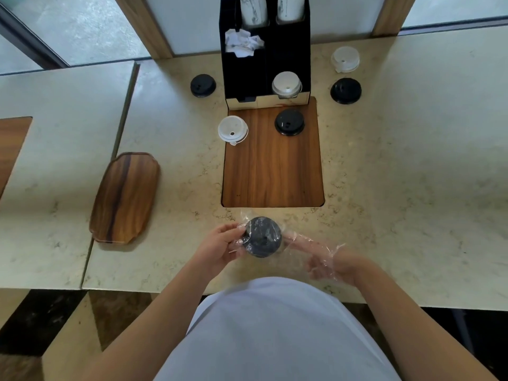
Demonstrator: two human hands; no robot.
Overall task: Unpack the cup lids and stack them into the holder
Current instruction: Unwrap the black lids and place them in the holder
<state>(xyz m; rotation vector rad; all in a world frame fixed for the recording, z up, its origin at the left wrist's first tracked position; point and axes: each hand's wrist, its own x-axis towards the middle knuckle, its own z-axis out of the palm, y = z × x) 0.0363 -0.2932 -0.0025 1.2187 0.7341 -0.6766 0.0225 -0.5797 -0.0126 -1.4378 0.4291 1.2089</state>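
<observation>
The black lid stack (261, 237) sits in a clear plastic wrapper (310, 250), held just above the near edge of the surface (398, 188), so the unpacking of this bundle looks only begun. The left hand (220, 247) pinches the stack's left rim through the film, its grip clamped on it; the right hand (327, 264) is inside or under the loose tail of the wrapper, well right of the lids, and I cannot tell whether its fingers are gripping the film. Farther off, the black holder (247, 75) has one white lid stack (286, 84) seated in its right front slot, while the left slot looks empty. Loose lids remain around it: black ones (289, 122) on the wooden inlay, at left (203, 85) and at right (345, 90), white ones (232, 129) and (345, 59). Most of the job, I judge, remains.
</observation>
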